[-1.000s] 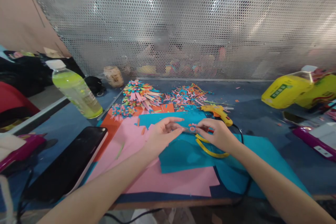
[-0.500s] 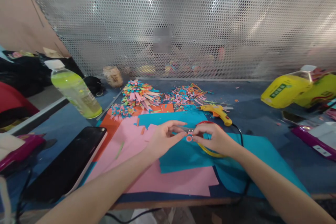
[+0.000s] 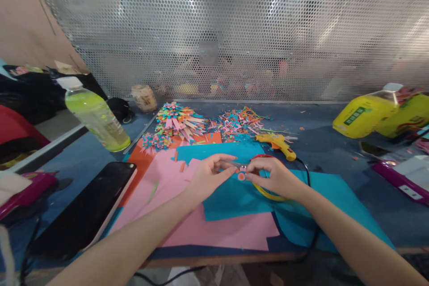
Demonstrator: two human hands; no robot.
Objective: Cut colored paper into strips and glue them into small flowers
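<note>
My left hand (image 3: 214, 170) and my right hand (image 3: 268, 173) meet over the blue paper (image 3: 234, 201), their thumbs and forefingers pinched together. Between the fingertips is a small paper figure (image 3: 241, 175), with a pale-rimmed orange disc below and tiny pink and white bits above. Behind my right hand, a red curved handle (image 3: 264, 156) and a yellow loop (image 3: 270, 195) show in part, perhaps scissors. Pink paper (image 3: 187, 228) lies beneath my left forearm. Just beyond my hands rests a yellow glue gun (image 3: 278, 144) with a black cord.
Fringed paper strips (image 3: 179, 120) and loose colourful scraps (image 3: 239, 121) are heaped at the back. A phone (image 3: 87, 208) and a drink bottle (image 3: 95, 114) occupy the left. Yellow bottles (image 3: 365, 114) and a purple power strip (image 3: 398, 181) stand right. A perforated metal panel (image 3: 234, 18) closes the back.
The left fingertips have shifted very slightly at the paper figure, and a bit of orange shows beside them. Both hands otherwise keep their place.
</note>
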